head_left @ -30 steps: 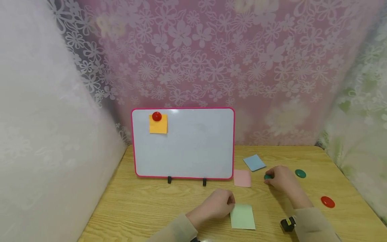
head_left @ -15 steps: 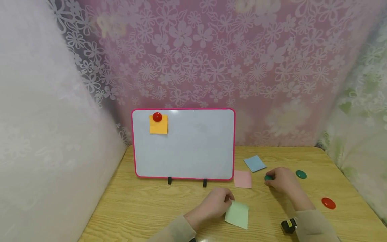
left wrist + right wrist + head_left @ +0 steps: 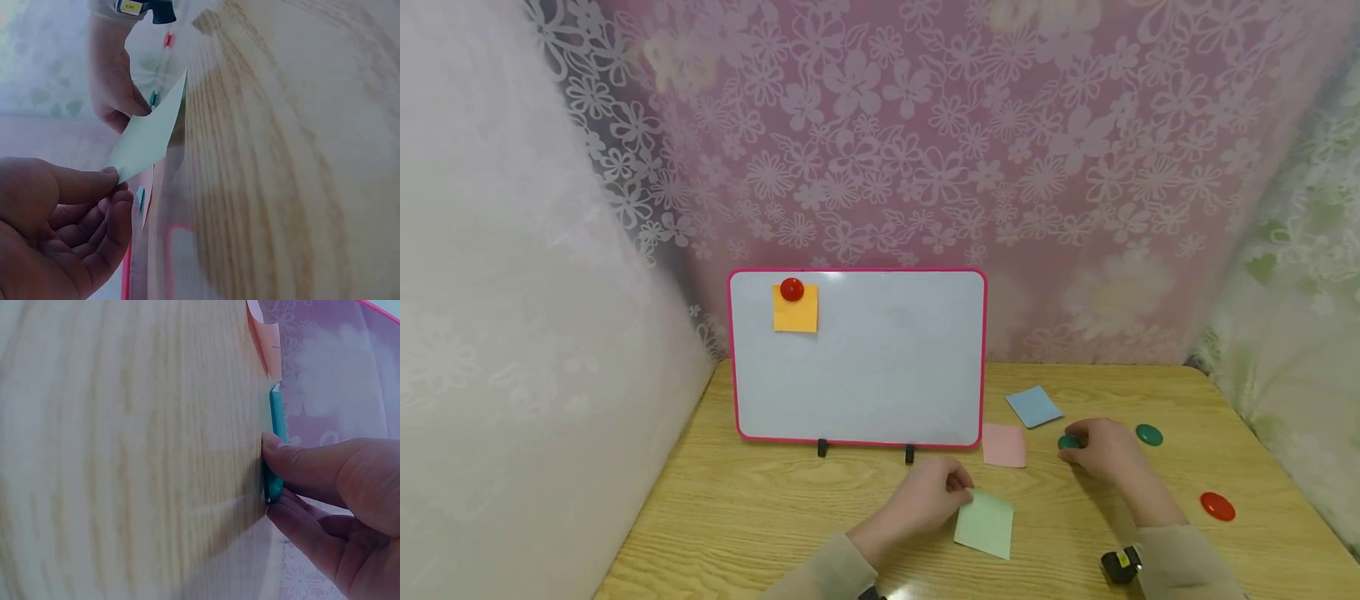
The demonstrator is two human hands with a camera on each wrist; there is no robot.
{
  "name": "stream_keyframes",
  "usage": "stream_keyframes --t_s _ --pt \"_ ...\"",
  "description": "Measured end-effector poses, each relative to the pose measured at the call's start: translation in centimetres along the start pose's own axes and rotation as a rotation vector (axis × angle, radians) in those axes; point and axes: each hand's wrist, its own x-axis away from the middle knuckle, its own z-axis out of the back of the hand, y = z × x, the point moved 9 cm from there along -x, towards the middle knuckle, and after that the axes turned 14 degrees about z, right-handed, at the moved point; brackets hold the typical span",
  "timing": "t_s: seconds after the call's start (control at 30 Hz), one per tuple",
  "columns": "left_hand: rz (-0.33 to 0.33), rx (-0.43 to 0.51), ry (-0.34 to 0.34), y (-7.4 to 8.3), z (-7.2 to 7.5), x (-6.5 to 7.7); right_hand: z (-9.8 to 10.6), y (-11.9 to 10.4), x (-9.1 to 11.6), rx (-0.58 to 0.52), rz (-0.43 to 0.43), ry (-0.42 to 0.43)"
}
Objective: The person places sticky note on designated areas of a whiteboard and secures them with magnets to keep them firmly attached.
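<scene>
My left hand [image 3: 927,493] pinches a pale green sticky note [image 3: 985,524] by its upper left corner. In the left wrist view the note [image 3: 150,137] slants up off the table between thumb and forefinger. Farther right, my right hand [image 3: 1103,450] grips a round green magnet [image 3: 1068,442] at its edge, with thumb and fingers on either side in the right wrist view. Behind the hands stands a whiteboard [image 3: 865,375] with a pink frame. On its upper left a red magnet [image 3: 792,289] holds an orange sticky note [image 3: 796,315].
A pink sticky note [image 3: 1004,446] lies by the board's lower right corner, and a blue one [image 3: 1034,407] lies behind it. Another green magnet [image 3: 1148,434] and a red magnet [image 3: 1217,506] rest on the table's right side. Two black feet [image 3: 909,453] jut out under the board.
My left hand has lifted the green note off the table and drawn it slightly left and away from me. The right hand stays at the green magnet.
</scene>
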Motion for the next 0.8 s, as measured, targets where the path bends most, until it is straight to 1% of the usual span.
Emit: stream_keyframes --t_s 0.2,0.33,0.47,0.57,0.8 --pt "-0.030 0.001 0.017 -0.1 0.4 -0.2 -0.1 -0.1 0.0 0.014 0.007 0.003" --pt "-0.047 0.020 0.030 0.0 0.6 -0.3 -0.2 -0.1 0.1 0.012 0.005 -0.002" --pt "-0.066 0.033 0.059 0.0 1.0 -0.3 -0.2 -0.4 0.0 0.008 0.015 -0.004" --pt "-0.072 0.040 0.078 0.0 1.3 -0.3 -0.3 -0.6 0.0 0.001 0.027 0.004" --pt "-0.049 0.103 0.076 -0.6 2.1 0.0 -0.4 -0.4 0.0 -0.008 0.035 0.004"
